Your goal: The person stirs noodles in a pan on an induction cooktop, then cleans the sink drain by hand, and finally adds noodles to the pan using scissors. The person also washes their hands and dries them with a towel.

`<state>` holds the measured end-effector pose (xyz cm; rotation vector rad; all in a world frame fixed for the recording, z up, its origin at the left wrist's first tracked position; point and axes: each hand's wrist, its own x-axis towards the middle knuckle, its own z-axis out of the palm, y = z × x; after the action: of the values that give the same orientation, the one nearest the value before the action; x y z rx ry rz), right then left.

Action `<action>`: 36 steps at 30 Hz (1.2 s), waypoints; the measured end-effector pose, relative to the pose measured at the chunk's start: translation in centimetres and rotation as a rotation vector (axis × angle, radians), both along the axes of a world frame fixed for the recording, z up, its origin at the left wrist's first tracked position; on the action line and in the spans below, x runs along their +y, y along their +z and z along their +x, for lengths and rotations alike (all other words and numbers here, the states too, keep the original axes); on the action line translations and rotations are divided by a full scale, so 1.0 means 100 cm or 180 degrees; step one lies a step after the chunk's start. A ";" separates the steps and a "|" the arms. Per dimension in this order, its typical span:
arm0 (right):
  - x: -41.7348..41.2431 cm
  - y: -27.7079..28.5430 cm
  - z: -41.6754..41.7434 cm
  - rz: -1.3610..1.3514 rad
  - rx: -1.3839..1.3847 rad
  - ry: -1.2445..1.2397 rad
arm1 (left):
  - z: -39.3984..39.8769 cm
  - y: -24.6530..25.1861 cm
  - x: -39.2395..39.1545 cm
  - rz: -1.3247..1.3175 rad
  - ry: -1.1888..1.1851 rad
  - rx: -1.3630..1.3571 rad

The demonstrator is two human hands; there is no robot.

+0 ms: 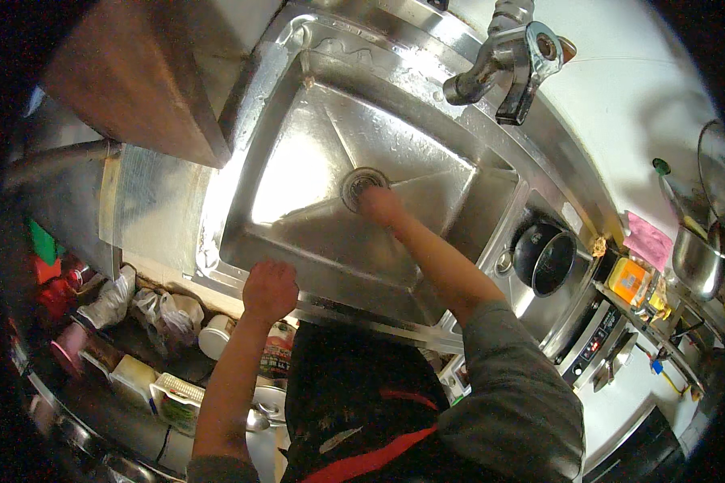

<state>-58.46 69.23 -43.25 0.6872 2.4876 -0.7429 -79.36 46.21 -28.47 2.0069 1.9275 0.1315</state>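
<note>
My right hand (382, 204) reaches down into the stainless steel sink basin (393, 259), onto the round drain (360, 181) in its floor. Its fingertips are hidden, so I cannot tell whether they hold anything. At the front left of the sink, my left hand (270, 291) rests by the front rim (338, 314) with its fingers curled; whether it grips the rim is not visible. Wet streaks and drops mark the basin's upper walls and ledge. A metal faucet (507, 66) with a lever handle juts over the back right corner.
A dark round pot (544, 258) sits in a smaller basin at right. Above the left counter projects a brown panel (139, 84). Below left are plastic bags (172, 314), a white tub (216, 337) and a white basket (178, 389). A pink cloth (647, 240) hangs beside a metal ladle (698, 262).
</note>
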 end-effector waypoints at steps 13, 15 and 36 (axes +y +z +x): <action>-0.033 0.049 -0.015 0.1499 0.0571 -0.0584 | 0.004 0.002 -0.008 0.0017 0.0023 -0.0091; -0.037 0.033 -0.002 0.1640 0.1097 -0.0839 | 0.006 0.001 -0.009 0.0263 0.0028 -0.0173; -0.032 0.069 0.016 0.1079 0.0776 -0.1258 | 0.005 -0.007 -0.015 0.0689 0.0255 -0.0347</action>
<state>-56.87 66.06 -36.34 1.3087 2.7679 -0.5656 -78.91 44.73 -29.12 2.0077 1.9978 0.4789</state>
